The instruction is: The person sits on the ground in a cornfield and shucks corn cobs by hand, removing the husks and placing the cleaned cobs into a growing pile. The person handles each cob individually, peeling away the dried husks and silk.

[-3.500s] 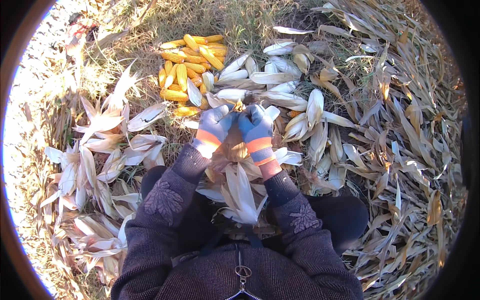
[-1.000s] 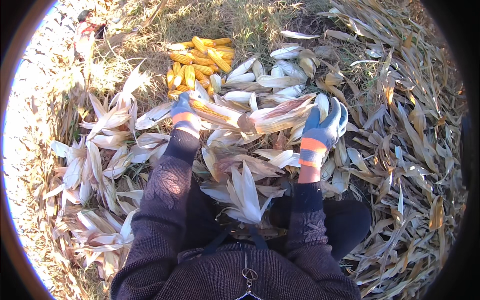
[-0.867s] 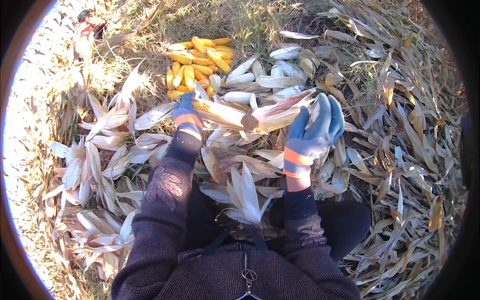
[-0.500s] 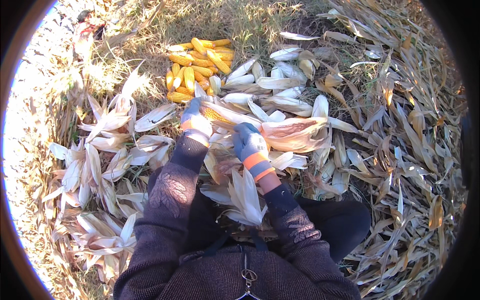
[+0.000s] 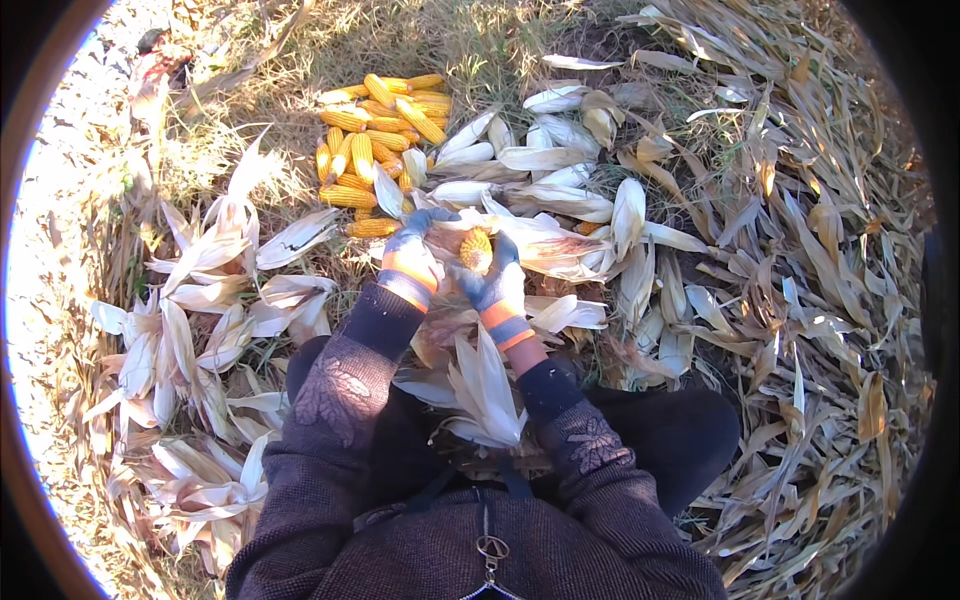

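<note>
Before me, an ear of corn (image 5: 475, 250) points its yellow tip up out of pale, partly peeled husk. My right hand (image 5: 490, 282), in a grey glove with orange bands, is closed around the ear from the right. On the other side my left hand (image 5: 410, 258), gloved alike, pinches the peeled-back corn husk (image 5: 443, 238) beside the tip; its fingertips are partly hidden. Long reddish-tan husk leaves (image 5: 565, 250) trail to the right behind my right hand. Just past my left hand lies a pile of bare yellow corn ears (image 5: 385, 125).
Several ears still in pale husks (image 5: 560, 160) lie right of the yellow pile. Loose husks (image 5: 185, 330) are heaped on the left, and one husk (image 5: 483, 395) stands between my crossed legs. Dry stalks and leaves (image 5: 830, 330) cover the right side; dry grass (image 5: 520, 50) lies beyond.
The ear has turned from lying sideways to tip-up, and more husk is pulled off its tip. My right hand has shifted from the husk end to around the ear.
</note>
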{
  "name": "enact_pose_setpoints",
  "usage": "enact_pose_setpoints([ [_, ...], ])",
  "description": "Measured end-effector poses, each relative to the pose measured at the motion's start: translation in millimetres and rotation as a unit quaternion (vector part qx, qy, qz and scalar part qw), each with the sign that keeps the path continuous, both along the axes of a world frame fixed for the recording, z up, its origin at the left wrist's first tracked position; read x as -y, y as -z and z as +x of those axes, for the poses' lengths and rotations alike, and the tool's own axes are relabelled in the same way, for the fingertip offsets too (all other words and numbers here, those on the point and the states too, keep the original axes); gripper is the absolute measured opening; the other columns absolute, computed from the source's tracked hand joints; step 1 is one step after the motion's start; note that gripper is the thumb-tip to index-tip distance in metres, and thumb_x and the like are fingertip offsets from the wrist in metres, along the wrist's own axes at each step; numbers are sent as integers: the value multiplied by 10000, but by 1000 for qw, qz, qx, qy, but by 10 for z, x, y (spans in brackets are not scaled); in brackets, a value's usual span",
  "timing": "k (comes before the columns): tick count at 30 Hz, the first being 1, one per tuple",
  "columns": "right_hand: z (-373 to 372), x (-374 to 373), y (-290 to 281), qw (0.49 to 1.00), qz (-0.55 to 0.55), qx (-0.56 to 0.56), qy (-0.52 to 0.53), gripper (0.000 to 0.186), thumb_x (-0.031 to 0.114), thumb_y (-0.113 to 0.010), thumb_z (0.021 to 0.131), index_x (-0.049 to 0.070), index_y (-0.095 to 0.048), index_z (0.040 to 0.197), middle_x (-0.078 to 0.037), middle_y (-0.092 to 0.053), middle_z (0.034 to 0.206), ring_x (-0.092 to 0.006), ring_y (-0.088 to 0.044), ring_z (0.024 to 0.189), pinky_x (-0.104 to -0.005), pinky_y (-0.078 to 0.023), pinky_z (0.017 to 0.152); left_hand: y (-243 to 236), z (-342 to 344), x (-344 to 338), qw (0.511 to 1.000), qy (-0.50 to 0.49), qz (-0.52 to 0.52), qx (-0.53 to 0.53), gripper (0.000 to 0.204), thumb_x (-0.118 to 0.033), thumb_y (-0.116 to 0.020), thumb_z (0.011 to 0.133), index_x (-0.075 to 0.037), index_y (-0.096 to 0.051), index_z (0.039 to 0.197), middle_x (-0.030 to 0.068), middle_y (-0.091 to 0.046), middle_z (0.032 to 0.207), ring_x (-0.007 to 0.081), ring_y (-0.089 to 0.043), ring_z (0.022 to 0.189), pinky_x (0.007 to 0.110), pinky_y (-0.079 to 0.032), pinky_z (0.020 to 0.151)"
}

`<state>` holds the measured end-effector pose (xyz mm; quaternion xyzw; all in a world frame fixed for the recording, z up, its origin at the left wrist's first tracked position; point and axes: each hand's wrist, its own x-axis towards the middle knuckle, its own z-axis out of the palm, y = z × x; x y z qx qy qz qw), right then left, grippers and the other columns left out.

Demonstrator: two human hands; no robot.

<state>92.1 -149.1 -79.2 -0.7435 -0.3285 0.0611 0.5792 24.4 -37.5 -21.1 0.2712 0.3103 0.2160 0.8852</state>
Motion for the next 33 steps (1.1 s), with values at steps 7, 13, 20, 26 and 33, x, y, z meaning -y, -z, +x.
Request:
enact_pose_setpoints([
  [7, 27, 9, -100, 983, 149, -32, 106, 568, 114, -752, 661, -8, -488, 1149, -154, -567, 1075, -239, -577, 992, -354, -465, 888, 26, 90, 82, 993, 37, -76, 78, 191, -171, -532, 844, -18, -606, 932, 163, -654, 944, 322, -615, 882, 439, -500, 820],
  [13, 514, 115, -137, 870, 319, -354, 129, 337, -20, -691, 752, -37, -564, 1064, -69, -630, 959, -139, -601, 802, -265, -492, 741, 493, 71, -78, 955, 53, 226, 184, 114, -106, -504, 845, -41, -592, 876, 106, -641, 868, 267, -619, 867, 404, -497, 805],
  [20, 1117, 561, -45, 781, 405, -438, 186, 396, 7, -657, 756, -8, -509, 1124, -108, -586, 1001, -241, -620, 820, -386, -568, 663, -358, -95, 143, 518, 91, 800, -290, 178, -225, -591, 835, -55, -549, 806, 154, -600, 748, 365, -593, 762, 397, -474, 676],
  [26, 1256, 556, -85, 769, 458, -414, 166, 355, -1, -643, 748, -28, -517, 1079, -99, -577, 955, -240, -606, 816, -386, -545, 740, 204, -195, -340, 576, 78, 789, -196, 262, -288, -592, 854, -26, -570, 860, 151, -626, 799, 316, -599, 743, 388, -464, 664],
  [33, 1259, 577, -133, 823, 415, -360, 146, 313, 14, -657, 761, -23, -560, 1056, -65, -604, 941, -181, -595, 822, -304, -501, 766, -65, 26, 16, 674, 205, 583, -404, 629, -404, -731, 727, 55, -561, 1122, 220, -627, 1106, 307, -620, 1005, 355, -475, 855],
])
